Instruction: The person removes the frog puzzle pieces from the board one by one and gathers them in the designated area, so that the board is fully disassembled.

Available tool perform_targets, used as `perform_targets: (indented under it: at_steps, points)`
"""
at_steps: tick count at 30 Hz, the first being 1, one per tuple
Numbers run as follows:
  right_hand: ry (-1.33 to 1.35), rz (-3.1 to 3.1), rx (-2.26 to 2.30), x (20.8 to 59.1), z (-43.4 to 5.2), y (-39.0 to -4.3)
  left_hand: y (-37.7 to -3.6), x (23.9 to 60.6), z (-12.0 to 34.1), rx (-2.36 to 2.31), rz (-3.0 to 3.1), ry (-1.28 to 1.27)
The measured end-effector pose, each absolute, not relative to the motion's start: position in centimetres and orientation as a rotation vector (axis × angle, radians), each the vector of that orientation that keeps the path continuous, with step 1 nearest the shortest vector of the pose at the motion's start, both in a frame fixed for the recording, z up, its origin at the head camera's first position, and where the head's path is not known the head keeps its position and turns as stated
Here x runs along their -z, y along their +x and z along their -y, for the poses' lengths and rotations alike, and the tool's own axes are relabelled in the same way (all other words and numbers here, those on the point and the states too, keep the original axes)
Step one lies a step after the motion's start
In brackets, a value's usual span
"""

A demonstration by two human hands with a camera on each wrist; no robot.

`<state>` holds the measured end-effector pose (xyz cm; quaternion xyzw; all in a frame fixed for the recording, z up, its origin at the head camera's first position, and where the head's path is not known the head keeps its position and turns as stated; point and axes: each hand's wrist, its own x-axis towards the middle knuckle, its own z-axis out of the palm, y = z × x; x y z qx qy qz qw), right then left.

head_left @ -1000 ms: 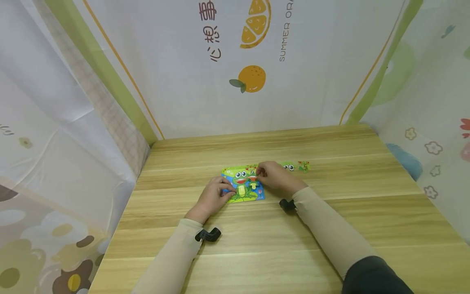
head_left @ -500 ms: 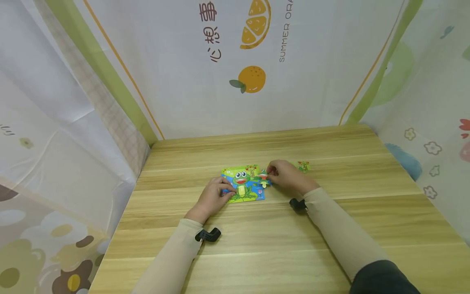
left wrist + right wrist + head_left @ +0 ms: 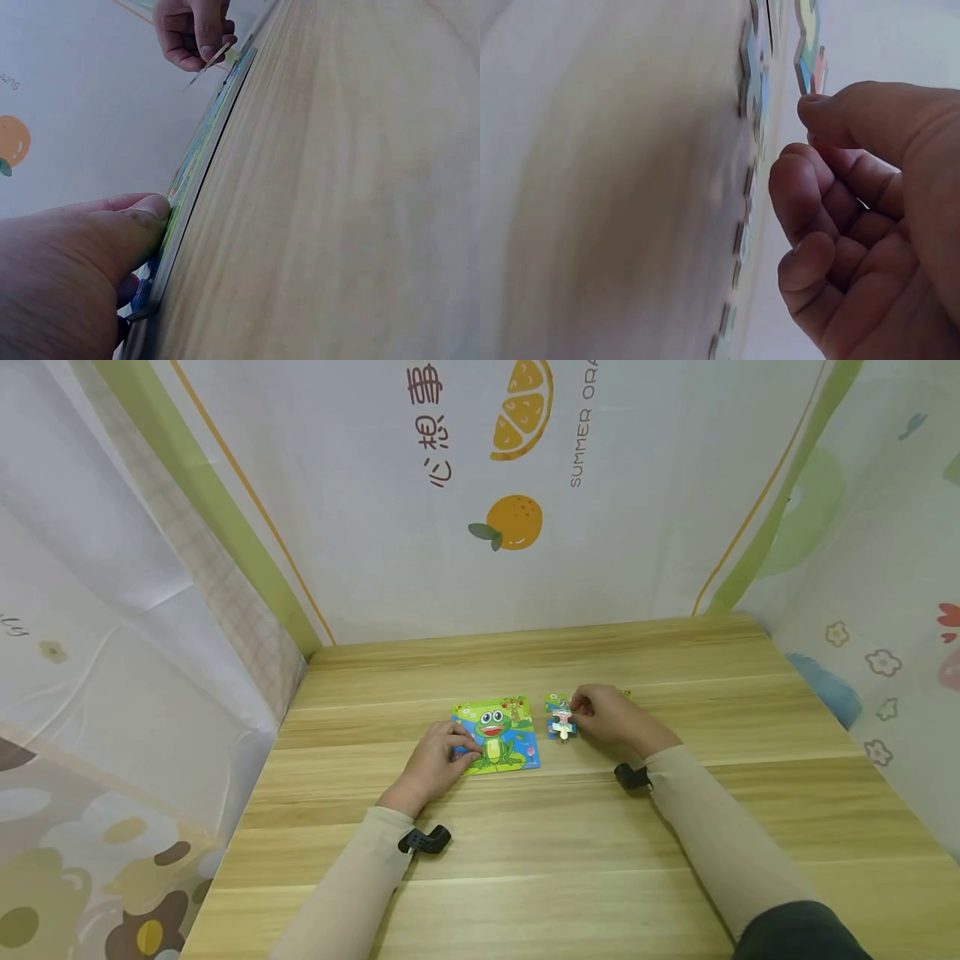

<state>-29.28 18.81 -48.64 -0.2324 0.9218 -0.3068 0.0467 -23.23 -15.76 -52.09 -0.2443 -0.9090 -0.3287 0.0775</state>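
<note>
Beige-sleeved left hand (image 3: 433,766) planted on the light wooden table (image 3: 525,852), fingers curled over the near-left edge of the square frog-picture jigsaw board (image 3: 497,734); thumb seen pressed against the board edge in the left wrist view (image 3: 142,217). Board flat on the table, green frog printed on blue and green ground.

Black wrist-camera mount (image 3: 425,840) under the left forearm; second black mount (image 3: 632,776) under the right forearm.

Beige-sleeved right hand (image 3: 611,717) just beyond and to the right of the board, apart from it. Small flat multicoloured jigsaw piece (image 3: 561,720) pinched between thumb and forefinger, held off the table and just beside the right edge of the board. Same piece visible edge-on at the fingertips in the right wrist view (image 3: 810,52); remaining fingers curled toward the palm. More loose pieces lying behind the right hand, mostly hidden.

Farther back, white printed curtain with orange-fruit motifs (image 3: 514,520) hanging behind the table.
</note>
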Motion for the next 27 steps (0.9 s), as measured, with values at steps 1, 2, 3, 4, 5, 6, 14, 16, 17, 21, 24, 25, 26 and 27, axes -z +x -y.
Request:
perform_targets:
  at_steps: [1,2,3,4,5,6,14,16,17,21,24,25,26,27]
  points:
    - [-0.706,-2.811,0.941,48.6,-19.1,-29.2,-23.2,52.1,15.7,0.990,2.722,-0.733]
    - [-0.704,-2.810,0.944,48.6,-19.4,-29.2,-23.2,52.1,15.7,0.994,2.722,-0.734]
    - [-0.701,-2.808,0.943,48.5,-19.6,-29.2,-23.2,52.0,15.7,0.998,2.723,-0.734]
    - [-0.695,-2.809,0.941,48.6,-19.9,-29.3,-23.1,52.0,15.7,1.003,2.723,-0.733]
    - [-0.692,-2.803,0.935,48.6,-20.2,-29.3,-23.1,52.0,15.7,1.004,2.726,-0.730]
    - [-0.686,-2.796,0.932,48.6,-20.4,-29.3,-23.1,52.0,15.7,1.004,2.730,-0.728]
    - [-0.654,-2.762,0.873,48.4,-22.0,-29.3,-23.2,52.0,15.7,1.007,2.730,-0.726]
    - [-0.645,-2.757,0.864,48.3,-22.3,-29.3,-23.2,52.0,15.7,1.007,2.730,-0.725]
    - [-0.637,-2.751,0.861,48.2,-22.4,-29.2,-23.2,52.0,15.7,1.006,2.730,-0.726]
    - [-0.613,-2.719,0.831,48.0,-22.7,-29.1,-23.1,51.9,15.7,0.997,2.736,-0.721]
    - [-0.602,-2.706,0.813,47.9,-22.9,-29.1,-23.1,52.0,15.7,0.992,2.742,-0.716]
    - [-0.603,-2.706,0.807,47.9,-22.9,-29.1,-23.1,52.0,15.7,0.993,2.741,-0.716]
    - [-0.603,-2.703,0.805,47.9,-22.9,-29.1,-23.1,52.0,15.7,0.994,2.741,-0.716]
    - [-0.603,-2.704,0.801,47.8,-23.0,-29.1,-23.1,51.9,15.7,0.995,2.740,-0.717]
